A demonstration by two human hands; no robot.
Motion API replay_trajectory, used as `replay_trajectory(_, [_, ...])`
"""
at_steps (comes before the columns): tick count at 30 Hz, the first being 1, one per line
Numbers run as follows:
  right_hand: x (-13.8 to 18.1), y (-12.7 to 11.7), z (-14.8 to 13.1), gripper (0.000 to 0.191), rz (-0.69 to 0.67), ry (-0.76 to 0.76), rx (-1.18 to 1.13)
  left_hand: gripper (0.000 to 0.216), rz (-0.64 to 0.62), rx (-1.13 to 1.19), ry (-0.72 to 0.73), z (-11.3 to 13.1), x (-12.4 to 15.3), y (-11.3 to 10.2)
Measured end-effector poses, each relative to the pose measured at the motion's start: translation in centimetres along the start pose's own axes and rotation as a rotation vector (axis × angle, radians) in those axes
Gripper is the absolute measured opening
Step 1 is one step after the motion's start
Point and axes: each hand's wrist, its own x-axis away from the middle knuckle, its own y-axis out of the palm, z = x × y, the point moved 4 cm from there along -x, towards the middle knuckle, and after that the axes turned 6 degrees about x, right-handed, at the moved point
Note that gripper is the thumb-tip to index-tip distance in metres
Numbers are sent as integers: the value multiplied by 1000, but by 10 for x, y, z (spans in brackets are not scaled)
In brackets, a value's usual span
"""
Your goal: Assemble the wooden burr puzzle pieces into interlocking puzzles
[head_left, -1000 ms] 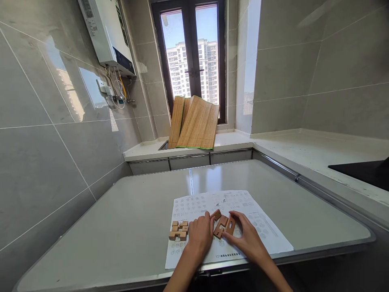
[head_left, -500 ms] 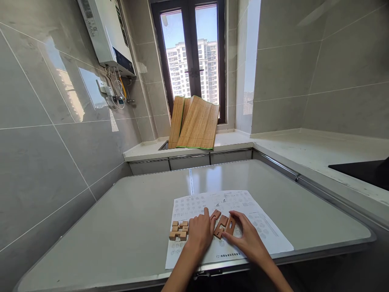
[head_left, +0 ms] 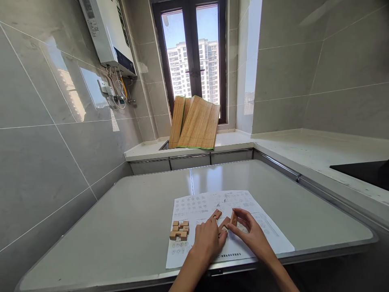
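A printed sheet of paper (head_left: 212, 205) lies on the grey table near its front edge. My left hand (head_left: 208, 241) rests on the sheet with fingers curled on a brown wooden puzzle piece (head_left: 224, 224). My right hand (head_left: 253, 235) pinches another brown wooden piece (head_left: 234, 218) and holds it upright just right of the first. A third small brown piece (head_left: 216, 214) lies loose just beyond my left fingers. A cluster of lighter wooden blocks (head_left: 180, 230) sits on the sheet's left side, untouched.
The grey table (head_left: 136, 211) fills the middle, with tiled wall on the left. A counter behind holds bamboo mats (head_left: 196, 123) leaning at the window. A water heater (head_left: 105, 34) hangs upper left. A black hob (head_left: 361, 172) is on the right counter.
My left hand moved right and closed over one brown piece. My right hand lifted its piece upright and drew it slightly away from the others.
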Motion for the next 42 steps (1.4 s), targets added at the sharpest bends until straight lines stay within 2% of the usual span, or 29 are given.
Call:
replay_trajectory(6, [0, 1, -2, 58, -13, -21, -58, 39, 11, 210, 61, -4, 9, 1])
replay_trajectory(10, [2, 2, -6, 57, -52, -23, -82, 39, 91, 565, 113, -12, 11, 0])
replay_trajectory(12, [3, 2, -9, 56, -64, -29, -101, 41, 90, 751, 106, -16, 10, 3])
replay_trajectory(14, [4, 2, -13, 55, -90, -29, -136, 43, 42, 963, 84, -18, 8, 9])
replay_trajectory(17, [6, 2, -21, 52, -140, -14, -216, 43, -106, 1308, -13, -21, 5, 23])
replay_trajectory(19, [8, 1, -26, 51, -152, 2, -274, 44, -177, 1439, -81, -23, 4, 31])
replay_trajectory(26, [12, 0, -33, 50, -137, 111, -406, 42, -211, 1545, -129, -24, 4, 36])
replay_trajectory(32, [10, -1, -31, 54, -204, 115, -549, 42, -247, 1568, -113, -18, 4, 39])
replay_trajectory(42, [14, -1, -39, 57, -194, 92, -528, 44, -274, 1569, -108, -17, 4, 40])
